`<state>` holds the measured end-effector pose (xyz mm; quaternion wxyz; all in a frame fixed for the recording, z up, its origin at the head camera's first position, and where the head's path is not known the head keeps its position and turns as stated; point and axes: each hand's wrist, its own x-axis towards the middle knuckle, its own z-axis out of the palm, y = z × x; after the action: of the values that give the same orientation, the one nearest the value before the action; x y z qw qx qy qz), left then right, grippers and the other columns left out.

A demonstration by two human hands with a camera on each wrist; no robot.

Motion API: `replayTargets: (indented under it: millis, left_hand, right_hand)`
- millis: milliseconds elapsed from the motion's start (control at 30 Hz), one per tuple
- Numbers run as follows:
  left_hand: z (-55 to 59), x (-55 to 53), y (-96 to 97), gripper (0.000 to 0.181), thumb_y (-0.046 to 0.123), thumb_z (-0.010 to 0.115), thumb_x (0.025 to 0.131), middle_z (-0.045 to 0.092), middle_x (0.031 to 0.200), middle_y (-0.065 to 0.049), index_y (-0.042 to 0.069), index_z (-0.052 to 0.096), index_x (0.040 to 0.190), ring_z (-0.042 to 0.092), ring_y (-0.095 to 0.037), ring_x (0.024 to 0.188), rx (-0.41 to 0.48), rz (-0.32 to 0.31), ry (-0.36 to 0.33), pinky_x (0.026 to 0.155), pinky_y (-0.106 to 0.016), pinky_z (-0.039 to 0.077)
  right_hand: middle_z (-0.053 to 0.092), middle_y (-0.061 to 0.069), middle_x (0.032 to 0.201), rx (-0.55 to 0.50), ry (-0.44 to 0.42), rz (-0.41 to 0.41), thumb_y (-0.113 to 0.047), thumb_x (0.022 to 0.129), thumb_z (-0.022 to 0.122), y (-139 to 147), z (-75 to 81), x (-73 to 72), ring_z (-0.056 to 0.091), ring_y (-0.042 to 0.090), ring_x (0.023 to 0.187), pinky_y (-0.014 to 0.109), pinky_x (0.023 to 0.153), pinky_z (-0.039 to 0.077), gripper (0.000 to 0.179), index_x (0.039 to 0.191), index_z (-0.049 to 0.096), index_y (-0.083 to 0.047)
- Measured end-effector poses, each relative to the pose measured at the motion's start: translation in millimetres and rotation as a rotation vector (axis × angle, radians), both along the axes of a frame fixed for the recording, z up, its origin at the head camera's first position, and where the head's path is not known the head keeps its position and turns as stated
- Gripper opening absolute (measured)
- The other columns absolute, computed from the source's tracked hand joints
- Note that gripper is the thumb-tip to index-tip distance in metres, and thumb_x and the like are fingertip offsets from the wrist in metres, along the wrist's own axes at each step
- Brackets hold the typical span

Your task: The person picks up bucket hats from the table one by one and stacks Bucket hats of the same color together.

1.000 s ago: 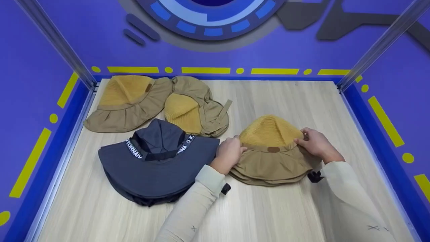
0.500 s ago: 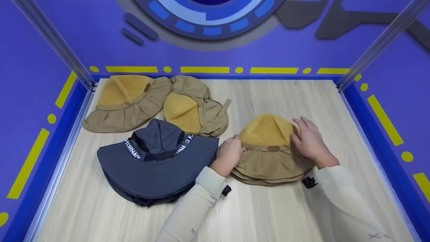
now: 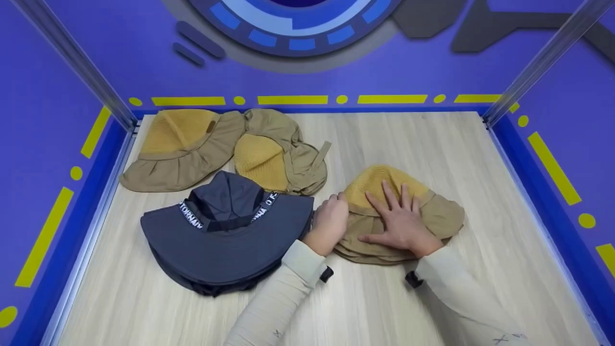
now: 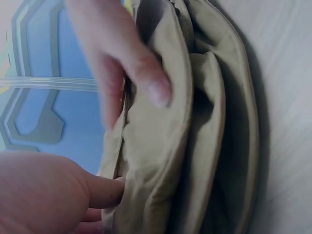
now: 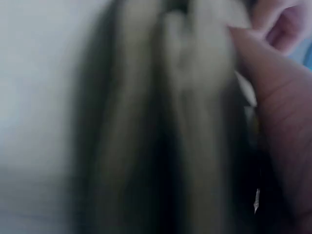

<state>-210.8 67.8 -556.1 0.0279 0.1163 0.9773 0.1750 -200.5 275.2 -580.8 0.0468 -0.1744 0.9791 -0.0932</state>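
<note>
On the right of the head view lies a sun hat [image 3: 362, 188] with a yellow knitted crown and a tan cloth brim. Several layered tan brim edges [image 4: 209, 126] show in the left wrist view. My left hand [image 3: 330, 224] pinches the hat's left side where crown meets brim, thumb bent over the cloth. My right hand [image 3: 402, 222] lies across the front of the hat with its fingers spread, covering the brown tag. The hat's right part is folded, tan cloth [image 3: 444, 216] showing there. The right wrist view is heavily blurred.
A dark grey wide-brimmed hat [image 3: 230, 250] with a lettered band sits just left of my left hand. Behind it lie a flat yellow-and-tan hat [image 3: 178, 137] and another, crumpled one [image 3: 262, 161] with a strap. Blue panels [image 3: 307, 81] wall in the wooden tabletop [image 3: 408, 134].
My right hand has left the hat's right edge and swept left onto its front, fingers spreading. The hat's right side has folded over. My left hand keeps its hold.
</note>
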Motion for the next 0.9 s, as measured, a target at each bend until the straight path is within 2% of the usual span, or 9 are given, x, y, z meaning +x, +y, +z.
replayTargets:
  millis: [167,267,400,500,567,667,733,800,900]
  left_hand:
    - [-3.8,-0.4,-0.3,0.017,0.009,0.061,0.100,0.067,0.103,-0.011,0.004,0.064,0.116,0.070,-0.029,0.090,-0.037,0.003,-0.016,0.077,-0.042,0.060]
    - [-2.1,1.2,-1.0,0.021,0.010,0.058,0.101,0.067,0.106,-0.011,0.003,0.063,0.120,0.069,-0.029,0.093,-0.059,-0.003,-0.004,0.080,-0.042,0.059]
    - [8.7,2.4,-4.8,0.028,0.009,0.056,0.102,0.066,0.113,-0.012,0.002,0.062,0.129,0.065,-0.030,0.102,-0.071,-0.056,-0.015,0.087,-0.041,0.056]
    - [21.9,-4.1,-16.3,0.033,0.011,0.065,0.097,0.065,0.116,-0.012,0.003,0.064,0.129,0.063,-0.031,0.107,-0.048,-0.090,-0.022,0.094,-0.042,0.054]
    - [31.4,-12.8,-26.9,0.037,0.011,0.070,0.093,0.066,0.118,-0.013,0.003,0.065,0.129,0.064,-0.032,0.109,-0.011,-0.091,-0.008,0.096,-0.042,0.054]
    - [44.5,-32.8,-47.7,0.024,0.008,0.065,0.093,0.069,0.111,-0.015,0.001,0.069,0.115,0.066,-0.033,0.105,0.039,-0.050,0.004,0.091,-0.043,0.056]
    - [51.9,-49.6,-64.7,0.016,0.007,0.059,0.096,0.071,0.104,-0.016,0.000,0.072,0.102,0.069,-0.034,0.097,0.055,-0.013,0.008,0.084,-0.044,0.058]
    - [59.2,-67.9,-83.8,0.021,0.008,0.054,0.099,0.071,0.097,-0.017,0.001,0.071,0.089,0.070,-0.034,0.090,0.067,0.044,-0.015,0.077,-0.045,0.059]
    - [67.5,-96.3,-115.2,0.027,0.012,0.052,0.101,0.072,0.095,-0.018,0.002,0.071,0.084,0.070,-0.034,0.088,0.065,0.134,-0.047,0.074,-0.046,0.059]
  right_hand:
    - [0.003,0.016,0.173,-0.016,0.013,-0.010,-0.093,0.071,0.059,0,-16.0,-1.8,-0.002,0.063,0.151,0.084,0.111,0.007,0.113,0.163,0.026,-0.036]
    - [0.004,0.015,0.174,-0.043,0.017,-0.011,-0.092,0.072,0.059,0,-21.3,-2.5,-0.002,0.061,0.152,0.084,0.112,0.005,0.109,0.162,0.028,-0.038]
    - [0.005,0.013,0.174,-0.068,0.028,-0.021,-0.089,0.073,0.062,2,-24.6,-2.0,-0.003,0.059,0.153,0.083,0.113,0.003,0.107,0.161,0.030,-0.038]
    - [0.005,0.012,0.174,-0.078,0.031,-0.026,-0.088,0.073,0.062,1,-26.8,-1.1,-0.004,0.058,0.153,0.082,0.113,0.002,0.106,0.161,0.031,-0.037]
    - [0.004,0.012,0.174,-0.075,0.026,-0.025,-0.089,0.073,0.062,2,-26.2,-0.9,-0.005,0.058,0.153,0.081,0.114,0.001,0.107,0.161,0.030,-0.037]
    - [0.004,0.012,0.174,-0.064,0.023,-0.027,-0.089,0.074,0.061,3,-26.4,-1.2,-0.005,0.058,0.153,0.081,0.114,0.001,0.107,0.162,0.030,-0.037]
    - [0.003,0.012,0.174,-0.061,0.021,-0.029,-0.089,0.074,0.061,3,-26.5,-1.4,-0.005,0.057,0.154,0.081,0.114,0.001,0.107,0.162,0.029,-0.037]
    - [0.003,0.012,0.174,-0.058,0.017,-0.032,-0.089,0.074,0.060,2,-26.7,-1.7,-0.005,0.057,0.154,0.081,0.114,0.001,0.107,0.162,0.028,-0.037]
    - [0.002,0.012,0.174,-0.069,-0.001,-0.034,-0.089,0.073,0.061,2,-25.7,-1.6,-0.006,0.056,0.154,0.080,0.115,-0.001,0.108,0.162,0.027,-0.037]
